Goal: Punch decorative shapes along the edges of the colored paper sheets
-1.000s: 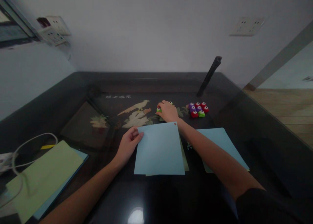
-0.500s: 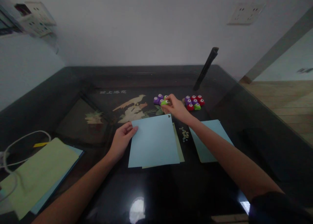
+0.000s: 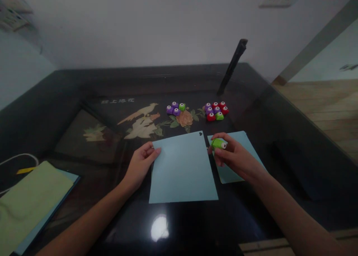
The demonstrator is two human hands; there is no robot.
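My right hand is closed round a small green paper punch, held just above a light blue sheet at the right. My left hand pinches the left edge of a larger light blue sheet lying flat on the dark table; a small heart-shaped hole shows near that sheet's top right corner. Behind the sheets sit two clusters of punches: purple and green ones, and red, purple and green ones.
The glossy black table has an inlaid bird and flower picture. A green and blue paper stack and a white cable lie at the left. A dark stick leans on the back wall. Wooden floor shows beyond the right edge.
My right hand picked a green punch from the left cluster and drew it back toward me over the right sheet. The view tilted down and leftward. My left hand stayed on the sheet.
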